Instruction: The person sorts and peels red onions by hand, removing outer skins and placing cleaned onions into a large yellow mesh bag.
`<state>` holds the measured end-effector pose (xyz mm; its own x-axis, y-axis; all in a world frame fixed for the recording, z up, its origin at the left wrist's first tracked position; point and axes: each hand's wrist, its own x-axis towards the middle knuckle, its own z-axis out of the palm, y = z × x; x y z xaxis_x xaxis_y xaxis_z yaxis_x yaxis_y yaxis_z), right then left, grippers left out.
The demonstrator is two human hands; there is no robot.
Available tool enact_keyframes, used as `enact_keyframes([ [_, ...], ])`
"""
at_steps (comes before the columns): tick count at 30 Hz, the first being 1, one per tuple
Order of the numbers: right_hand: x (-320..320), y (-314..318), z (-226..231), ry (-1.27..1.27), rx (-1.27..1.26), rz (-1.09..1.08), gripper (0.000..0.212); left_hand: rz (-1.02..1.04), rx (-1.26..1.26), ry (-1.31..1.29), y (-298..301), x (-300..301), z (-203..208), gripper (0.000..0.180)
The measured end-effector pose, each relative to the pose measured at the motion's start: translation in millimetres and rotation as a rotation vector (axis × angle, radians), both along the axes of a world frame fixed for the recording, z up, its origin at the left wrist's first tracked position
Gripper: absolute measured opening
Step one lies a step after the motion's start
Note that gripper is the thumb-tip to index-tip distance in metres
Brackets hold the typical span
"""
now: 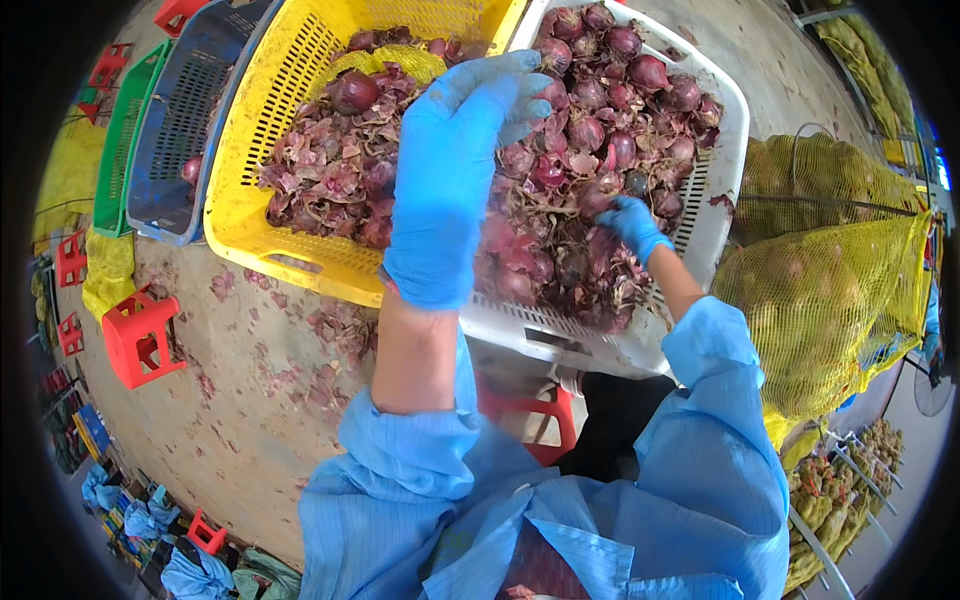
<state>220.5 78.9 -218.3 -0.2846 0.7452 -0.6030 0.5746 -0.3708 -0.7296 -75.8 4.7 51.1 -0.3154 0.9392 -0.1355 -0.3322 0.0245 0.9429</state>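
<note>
My left hand (455, 180), in a blue glove with grimy fingertips, is raised over the gap between the yellow crate (225, 205) and the white crate (735, 120). Its fingers stretch to the right, a little apart, and no object shows in them. Inside the white crate lie many red onions (622, 150) with loose skins. My right hand (637, 228), gloved in blue too, reaches down among them on the right side, its fingers closed against a red onion (600, 193). The fingertips are partly hidden there. Papery onion skins (320, 160) heap up in the yellow crate, a whole onion (353, 92) on top.
Left of the yellow crate stand a blue crate (165, 140) and a green crate (115, 150). Full yellow mesh sacks (810, 290) crowd the right side. A red stool (140, 335) stands on the floor (240, 430), which is strewn with skins. Another red stool (545, 415) is below the white crate.
</note>
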Motion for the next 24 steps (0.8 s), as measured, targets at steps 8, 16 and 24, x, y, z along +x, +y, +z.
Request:
enact_keyframes([
  [8,-40,-68,51,-0.476,0.744,0.908,0.056,-0.002,-0.014,-0.006,1,-2,-5,0.034],
  [16,-49,-101,-12,-0.648,0.557,1.116,0.057,-0.055,-0.033,0.026,-2,-2,-7,0.033],
  [24,-51,-47,92,0.275,-0.066,-0.091,0.051,-0.193,-0.114,0.098,-1,10,-19,0.039],
])
